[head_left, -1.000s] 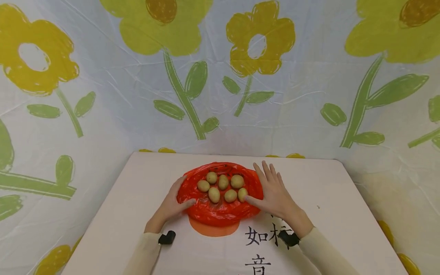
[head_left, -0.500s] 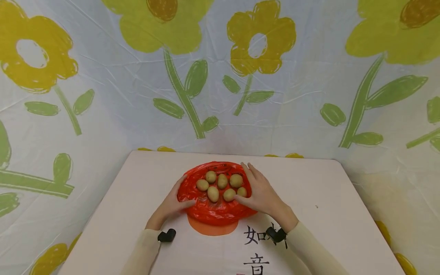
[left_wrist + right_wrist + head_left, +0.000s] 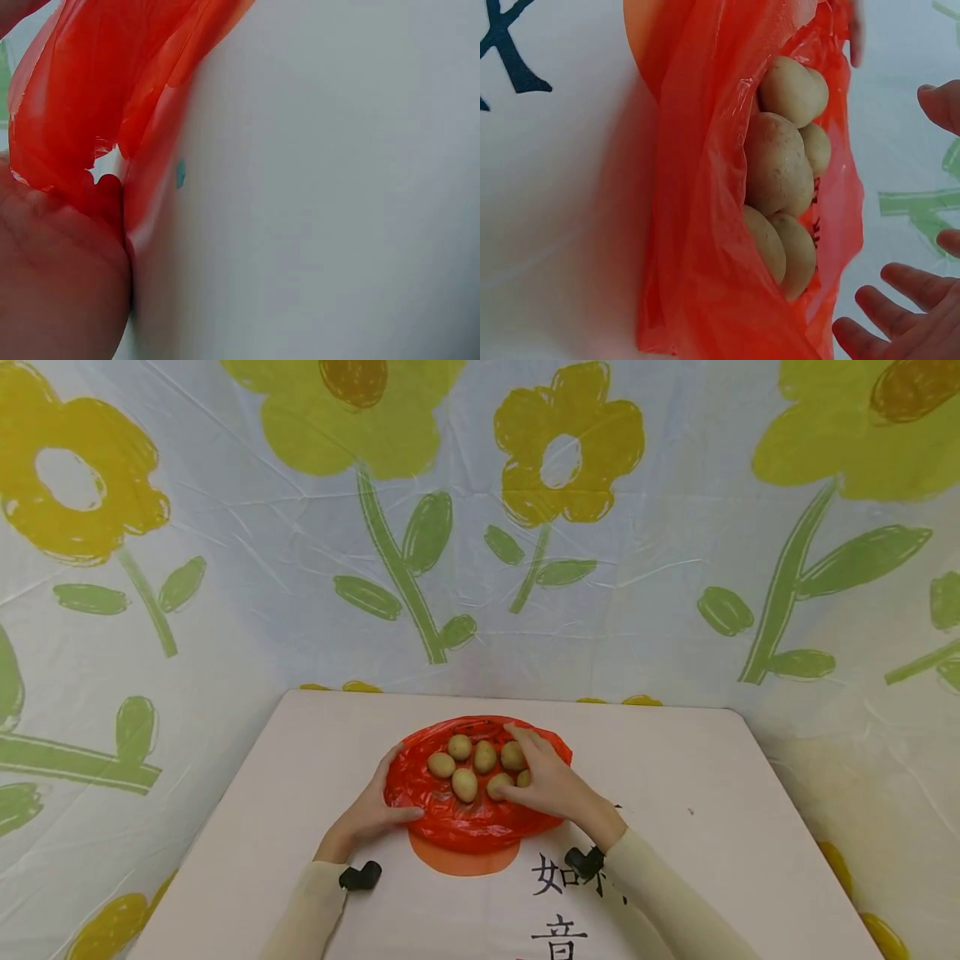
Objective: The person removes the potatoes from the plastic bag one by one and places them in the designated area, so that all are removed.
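Several small potatoes (image 3: pixel 465 785) lie in a wide-mouthed red plastic bag (image 3: pixel 457 831) on the table. My left hand (image 3: pixel 371 810) holds the bag's left side, with the thumb at the front and the other fingers along the far side; in the left wrist view the red film (image 3: pixel 82 82) partly covers that hand. My right hand (image 3: pixel 551 781) hovers over the bag's right part, thumb and fingers spread. In the right wrist view its fingers (image 3: pixel 889 311) are apart from the potatoes (image 3: pixel 780 161). In the head view it hides parts of the rightmost potatoes.
The white tabletop (image 3: pixel 690 860) bears black characters (image 3: pixel 558 877) and an orange round print (image 3: pixel 465 860) beside the bag. Behind and at both sides hangs a cloth with yellow flowers (image 3: pixel 570 452). Each wrist carries a small black device (image 3: pixel 360 877).
My right hand has moved left, from the bag's right edge to above the rightmost potatoes. The left hand stays at the bag's left side, and the potatoes have hardly moved.
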Motion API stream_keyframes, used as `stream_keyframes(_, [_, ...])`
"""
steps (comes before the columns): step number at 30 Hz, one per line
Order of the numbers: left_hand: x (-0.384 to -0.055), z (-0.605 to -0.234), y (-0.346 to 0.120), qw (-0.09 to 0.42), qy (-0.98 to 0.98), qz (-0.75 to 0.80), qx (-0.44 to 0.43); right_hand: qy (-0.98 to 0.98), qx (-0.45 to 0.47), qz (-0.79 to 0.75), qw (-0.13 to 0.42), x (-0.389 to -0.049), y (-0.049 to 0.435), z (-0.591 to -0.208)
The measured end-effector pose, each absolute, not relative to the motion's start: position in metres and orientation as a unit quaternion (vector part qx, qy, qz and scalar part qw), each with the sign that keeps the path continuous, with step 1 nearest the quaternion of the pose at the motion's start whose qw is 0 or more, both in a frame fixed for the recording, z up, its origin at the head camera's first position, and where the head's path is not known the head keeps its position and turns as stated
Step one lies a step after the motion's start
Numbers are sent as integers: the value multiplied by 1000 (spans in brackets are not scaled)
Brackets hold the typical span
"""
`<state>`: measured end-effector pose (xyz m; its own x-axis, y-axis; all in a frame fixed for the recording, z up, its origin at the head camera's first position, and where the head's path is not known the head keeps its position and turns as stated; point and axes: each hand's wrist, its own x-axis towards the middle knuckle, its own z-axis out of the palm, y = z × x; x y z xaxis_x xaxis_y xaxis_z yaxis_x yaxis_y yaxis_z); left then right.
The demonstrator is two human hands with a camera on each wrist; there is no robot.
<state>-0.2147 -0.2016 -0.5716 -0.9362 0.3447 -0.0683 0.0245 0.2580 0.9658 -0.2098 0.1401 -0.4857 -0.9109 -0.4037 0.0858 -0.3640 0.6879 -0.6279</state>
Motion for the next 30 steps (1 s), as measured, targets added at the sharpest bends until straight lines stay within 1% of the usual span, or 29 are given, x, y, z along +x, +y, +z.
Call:
stream_keyframes(8, [-215, -570, -202, 151, 771, 607, 123, 915, -239, -321, 54, -219, 127, -492])
stream_keyframes(15, [-214, -572, -200, 155, 774, 600, 129, 909, -237, -337, 65, -228, 120, -497])
stream_keyframes(24, [-209, -569, -193, 155, 789, 581, 123, 906, -235, -345, 64, -243, 118, -504])
stream_keyframes(30, [-206, -567, -195, 150, 797, 574, 114, 900, -253, -350, 47, -254, 111, -505])
